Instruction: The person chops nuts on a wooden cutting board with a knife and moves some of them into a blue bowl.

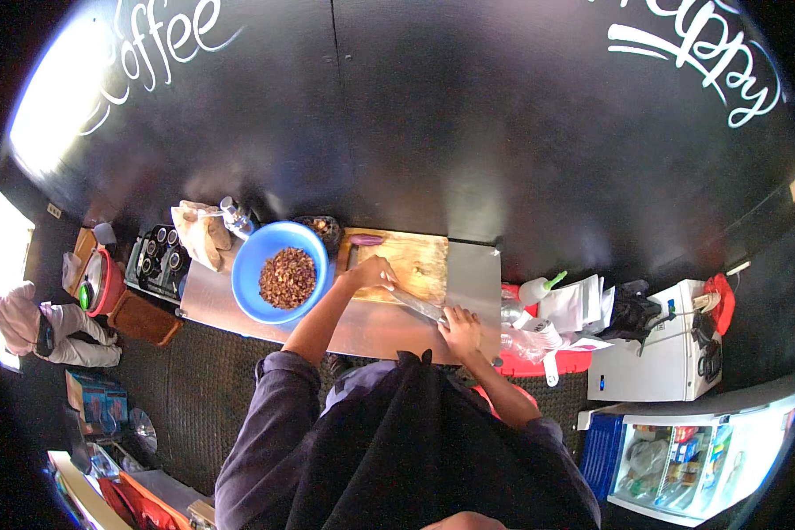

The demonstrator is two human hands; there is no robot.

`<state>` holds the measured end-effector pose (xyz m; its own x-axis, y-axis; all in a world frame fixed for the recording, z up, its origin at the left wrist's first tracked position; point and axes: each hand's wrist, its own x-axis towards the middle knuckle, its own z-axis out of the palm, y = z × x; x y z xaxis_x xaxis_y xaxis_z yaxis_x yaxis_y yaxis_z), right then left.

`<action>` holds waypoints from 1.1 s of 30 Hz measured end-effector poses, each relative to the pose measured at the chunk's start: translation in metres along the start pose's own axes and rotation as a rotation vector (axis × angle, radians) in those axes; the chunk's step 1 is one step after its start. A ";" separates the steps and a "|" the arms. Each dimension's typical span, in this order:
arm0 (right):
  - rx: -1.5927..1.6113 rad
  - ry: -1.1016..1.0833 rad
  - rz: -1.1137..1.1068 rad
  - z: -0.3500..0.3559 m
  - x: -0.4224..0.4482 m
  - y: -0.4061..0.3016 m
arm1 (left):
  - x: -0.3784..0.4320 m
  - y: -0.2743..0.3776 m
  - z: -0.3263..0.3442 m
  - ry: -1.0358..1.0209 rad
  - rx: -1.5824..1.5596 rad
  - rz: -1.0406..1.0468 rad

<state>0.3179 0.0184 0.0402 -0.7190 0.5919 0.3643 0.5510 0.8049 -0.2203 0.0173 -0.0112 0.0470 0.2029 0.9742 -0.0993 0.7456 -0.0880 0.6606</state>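
Observation:
My left hand (369,272) is closed over one end of a knife (419,305) above the front edge of a wooden cutting board (424,258). At the other end, the fingers of my right hand (462,331) touch the blade over the metal tabletop (371,329). My hands hide the handle. On the board's far left corner lies a long purple vegetable (366,240). Left of the board stands a blue plastic bowl (244,278) holding many small chopped reddish-brown pieces (288,278).
Behind the bowl are a brown paper bag (200,232), a metal-topped bottle (236,217) and a dark container (321,228). A red bin (563,363) with bottles and papers adjoins the right edge. A person (56,331) is far left; a glass-door fridge (676,464) stands right.

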 end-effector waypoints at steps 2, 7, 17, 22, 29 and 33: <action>0.006 0.011 -0.009 -0.002 0.000 0.003 | 0.003 0.005 0.003 -0.026 -0.109 -0.059; -0.013 0.007 -0.045 0.000 0.001 0.004 | -0.004 -0.028 0.018 0.153 -0.115 -0.028; 0.048 -0.098 0.157 -0.027 -0.029 0.033 | 0.002 -0.023 0.043 0.270 0.048 -0.060; 0.013 -0.083 0.206 -0.025 -0.040 0.041 | 0.001 -0.025 0.045 0.285 0.039 -0.017; 0.059 -0.092 0.260 -0.021 -0.027 0.028 | -0.012 -0.013 0.070 0.513 0.016 -0.211; 0.292 -0.198 0.317 -0.009 -0.012 0.017 | -0.020 0.001 0.084 0.837 -0.110 -0.384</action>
<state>0.3395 0.0244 0.0404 -0.6171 0.7843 0.0643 0.6349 0.5445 -0.5481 0.0671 -0.0483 -0.0131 -0.6022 0.7687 0.2158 0.5935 0.2502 0.7649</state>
